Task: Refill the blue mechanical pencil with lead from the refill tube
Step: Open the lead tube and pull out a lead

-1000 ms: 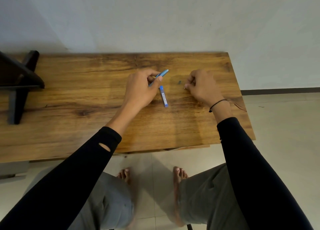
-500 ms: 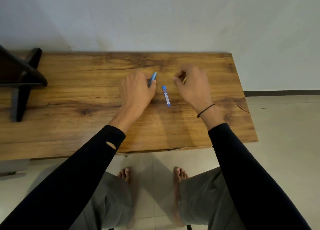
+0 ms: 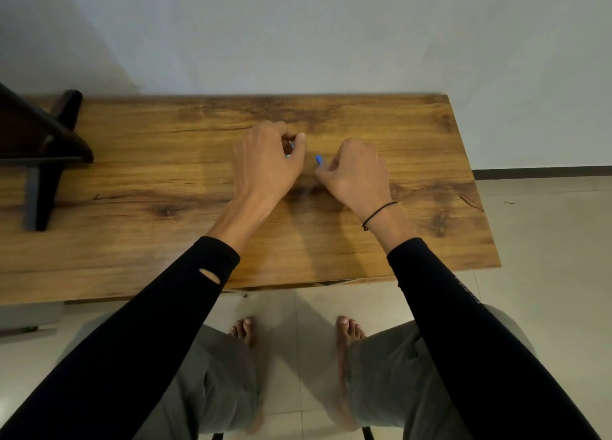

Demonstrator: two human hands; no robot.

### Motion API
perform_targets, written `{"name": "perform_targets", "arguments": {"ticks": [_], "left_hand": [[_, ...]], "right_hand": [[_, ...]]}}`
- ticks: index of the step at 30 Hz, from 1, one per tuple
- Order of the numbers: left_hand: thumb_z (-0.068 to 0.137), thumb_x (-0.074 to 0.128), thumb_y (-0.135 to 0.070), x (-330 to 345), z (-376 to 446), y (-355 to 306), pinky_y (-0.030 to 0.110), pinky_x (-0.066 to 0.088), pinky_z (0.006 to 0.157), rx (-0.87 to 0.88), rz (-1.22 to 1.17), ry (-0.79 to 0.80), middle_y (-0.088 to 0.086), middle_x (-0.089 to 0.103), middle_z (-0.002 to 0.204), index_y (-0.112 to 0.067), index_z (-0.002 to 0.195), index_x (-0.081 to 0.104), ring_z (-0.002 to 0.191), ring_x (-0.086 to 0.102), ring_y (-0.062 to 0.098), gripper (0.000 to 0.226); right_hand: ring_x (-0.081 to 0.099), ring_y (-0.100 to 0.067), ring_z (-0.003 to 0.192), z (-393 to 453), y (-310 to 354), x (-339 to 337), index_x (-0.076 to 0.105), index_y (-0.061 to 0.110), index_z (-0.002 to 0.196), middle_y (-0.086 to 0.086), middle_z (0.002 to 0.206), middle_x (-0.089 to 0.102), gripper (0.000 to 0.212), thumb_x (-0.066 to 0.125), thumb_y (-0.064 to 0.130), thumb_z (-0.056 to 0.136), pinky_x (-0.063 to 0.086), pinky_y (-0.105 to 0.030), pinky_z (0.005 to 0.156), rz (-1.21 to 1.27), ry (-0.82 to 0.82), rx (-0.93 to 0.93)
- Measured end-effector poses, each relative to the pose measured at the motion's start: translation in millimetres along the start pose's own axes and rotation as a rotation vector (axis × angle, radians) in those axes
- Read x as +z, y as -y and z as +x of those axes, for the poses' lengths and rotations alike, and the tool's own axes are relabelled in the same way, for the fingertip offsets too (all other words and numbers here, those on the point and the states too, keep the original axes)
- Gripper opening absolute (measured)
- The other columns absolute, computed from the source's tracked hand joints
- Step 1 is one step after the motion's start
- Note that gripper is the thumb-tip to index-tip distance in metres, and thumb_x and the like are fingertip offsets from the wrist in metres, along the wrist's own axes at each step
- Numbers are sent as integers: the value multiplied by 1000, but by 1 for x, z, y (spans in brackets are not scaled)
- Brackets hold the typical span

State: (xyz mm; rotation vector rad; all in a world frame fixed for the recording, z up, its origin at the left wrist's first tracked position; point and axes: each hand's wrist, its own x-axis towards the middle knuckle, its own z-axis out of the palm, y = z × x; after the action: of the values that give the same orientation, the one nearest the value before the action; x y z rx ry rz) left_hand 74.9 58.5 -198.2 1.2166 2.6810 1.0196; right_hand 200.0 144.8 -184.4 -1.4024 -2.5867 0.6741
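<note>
My left hand (image 3: 265,164) is curled over the blue mechanical pencil (image 3: 290,149) near the middle of the wooden table (image 3: 149,188); only a small blue and silver bit of the pencil shows between thumb and fingers. My right hand (image 3: 356,171) has its fingers closed around the blue lead refill tube (image 3: 319,160), whose top end sticks out to the left of the fingers. The two hands are a short gap apart, low over the tabletop. The rest of the tube is hidden by my right hand.
A dark wooden stand (image 3: 39,154) sits on the table's left end. The table's back edge meets a pale wall, and its right edge ends over a tiled floor (image 3: 546,241). My knees and bare feet are below the front edge.
My right hand came left and closed on the refill tube that lay on the table. My left hand turned over the pencil, hiding most of it.
</note>
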Motion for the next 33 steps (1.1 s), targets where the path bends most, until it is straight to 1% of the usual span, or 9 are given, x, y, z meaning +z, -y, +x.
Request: {"name": "perform_targets", "arguments": {"ticks": [2, 4, 5, 7, 9, 11, 19, 26, 33], "left_hand": [[97, 64, -44, 1, 2, -2, 24, 52, 64, -42, -184, 10, -20, 70, 69, -24, 83, 81, 67, 69, -1, 30], [98, 67, -41, 5, 4, -3, 31, 63, 73, -117, -402, 110, -16, 77, 72, -20, 84, 84, 72, 76, 1, 30], [99, 69, -39, 7, 4, -3, 40, 67, 79, -155, -491, 178, -10, 81, 78, -20, 88, 85, 78, 80, 9, 27], [102, 71, -34, 8, 3, -3, 47, 70, 80, -214, -628, 295, -5, 85, 88, -27, 94, 85, 88, 83, 15, 18], [107, 68, -29, 7, 0, -3, 37, 69, 69, -249, -767, 380, -2, 85, 95, -33, 98, 83, 89, 84, 16, 18], [108, 66, -26, 4, 1, -3, 30, 66, 63, -217, -789, 391, 0, 84, 96, -33, 101, 81, 82, 83, 15, 18], [108, 66, -15, 3, 3, 1, 20, 61, 60, -53, -539, 449, 2, 79, 85, -12, 114, 80, 71, 74, 8, 16], [108, 66, -16, -1, 4, 0, 22, 63, 64, -32, -507, 482, -5, 78, 80, -30, 98, 77, 72, 74, 6, 21], [108, 66, -14, -2, 6, 0, 19, 60, 60, -46, -472, 446, -3, 76, 78, -21, 101, 80, 69, 72, 5, 17]], "right_hand": [[64, -21, 55, 6, -4, -5, 72, 6, 64, -11, 60, 70, 33, 70, 35, 80, 41, -32, 47, 156, -31, 15], [61, -11, 45, 12, -7, -8, 74, 9, 59, -9, 58, 72, 31, 71, 33, 79, 44, -26, 47, 364, -56, 14], [65, -6, 48, 13, -8, -10, 74, 12, 60, -8, 59, 74, 28, 75, 30, 82, 52, -25, 51, 497, -44, 24], [79, -16, 63, 15, -10, -11, 76, 14, 70, -8, 66, 78, 24, 80, 24, 92, 67, -37, 65, 739, 29, 29], [82, -23, 71, 14, -11, -10, 78, 10, 80, -7, 72, 81, 16, 78, 13, 96, 69, -41, 71, 866, 84, -4], [82, -21, 71, 14, -12, -12, 78, 4, 85, -5, 71, 80, 12, 75, 3, 96, 67, -34, 68, 938, 106, -7], [75, -15, 64, 21, -24, -28, 74, 2, 95, -11, 78, 76, 6, 73, 7, 99, 64, -34, 62, 869, 68, -30], [73, -13, 58, 22, -26, -30, 75, 9, 80, -4, 65, 75, 13, 74, 2, 92, 62, -29, 55, 776, 117, -36], [64, -7, 47, 25, -27, -30, 70, 15, 69, 6, 50, 66, 16, 65, 13, 84, 57, -25, 51, 708, -69, 1]]}}
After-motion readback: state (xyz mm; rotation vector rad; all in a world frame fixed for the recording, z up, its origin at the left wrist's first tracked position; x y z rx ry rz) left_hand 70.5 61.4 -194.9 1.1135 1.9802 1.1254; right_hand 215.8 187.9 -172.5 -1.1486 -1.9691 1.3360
